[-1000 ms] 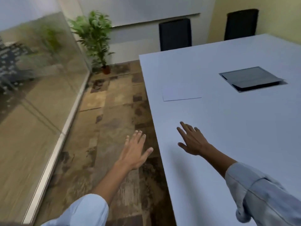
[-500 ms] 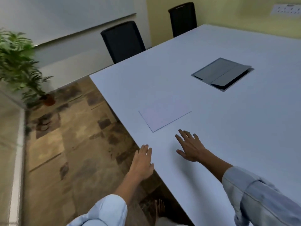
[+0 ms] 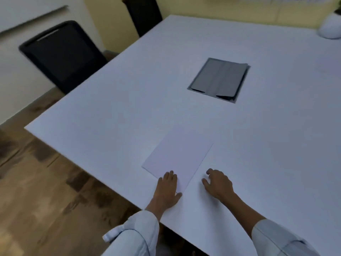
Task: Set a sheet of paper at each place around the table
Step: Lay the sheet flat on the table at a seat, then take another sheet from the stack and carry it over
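A white sheet of paper [image 3: 178, 154] lies flat on the big white table [image 3: 110, 117], near its front edge and turned at a slant. My left hand [image 3: 168, 189] rests flat on the sheet's near corner, fingers spread. My right hand [image 3: 217, 183] is on the bare tabletop just right of the sheet, fingers curled loosely, holding nothing. Both forearms come from light blue rolled sleeves at the bottom.
A grey cable hatch [image 3: 219, 79] is set into the table's middle. Two black chairs [image 3: 60, 54] [image 3: 144, 13] stand along the far left side. A white rounded object [image 3: 330, 26] sits at the far right. Patterned brown floor [image 3: 46, 200] lies to the left.
The view has swung right and closer to the table. My left hand moved from beside the table edge onto the sheet's near corner; my right hand has curled beside the sheet.
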Available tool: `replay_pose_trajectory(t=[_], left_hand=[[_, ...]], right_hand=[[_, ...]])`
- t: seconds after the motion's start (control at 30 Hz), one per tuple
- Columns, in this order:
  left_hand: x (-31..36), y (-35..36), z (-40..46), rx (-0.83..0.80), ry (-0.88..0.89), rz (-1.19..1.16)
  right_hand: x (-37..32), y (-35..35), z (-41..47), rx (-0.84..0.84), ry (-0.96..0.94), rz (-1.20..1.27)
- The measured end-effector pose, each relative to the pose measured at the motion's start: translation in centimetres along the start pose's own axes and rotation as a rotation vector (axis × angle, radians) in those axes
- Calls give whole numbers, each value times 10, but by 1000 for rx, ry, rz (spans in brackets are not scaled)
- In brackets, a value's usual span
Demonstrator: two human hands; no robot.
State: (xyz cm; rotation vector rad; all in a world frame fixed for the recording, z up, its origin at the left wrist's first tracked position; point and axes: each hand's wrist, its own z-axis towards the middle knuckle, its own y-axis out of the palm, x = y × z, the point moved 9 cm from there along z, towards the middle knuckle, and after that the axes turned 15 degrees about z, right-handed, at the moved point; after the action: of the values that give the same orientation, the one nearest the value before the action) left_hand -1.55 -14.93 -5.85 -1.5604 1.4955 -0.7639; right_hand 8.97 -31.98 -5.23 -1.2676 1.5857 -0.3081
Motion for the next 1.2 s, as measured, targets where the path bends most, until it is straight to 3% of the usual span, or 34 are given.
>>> replay_pose_trajectory(t=[0.3, 0.43, 0.57, 0.73, 0.97, 1.2], left_hand=[[1, 13, 20, 124, 148, -102], [-9, 2, 25, 178, 228, -150], [-21, -1, 29, 104, 254, -199], [-52, -22, 35, 221, 264, -233], [-86, -54, 59, 276, 142, -299], [-64, -75, 62, 224, -20, -538]], right_hand=[[-28, 33, 13, 289, 481, 581], [-39, 49, 14, 413, 592, 740], [-45, 47, 9, 514, 587, 751], [-39, 43, -1, 528, 545, 746], [-41, 35, -19, 600, 505, 695], [-7, -23, -70, 774, 361, 917]])
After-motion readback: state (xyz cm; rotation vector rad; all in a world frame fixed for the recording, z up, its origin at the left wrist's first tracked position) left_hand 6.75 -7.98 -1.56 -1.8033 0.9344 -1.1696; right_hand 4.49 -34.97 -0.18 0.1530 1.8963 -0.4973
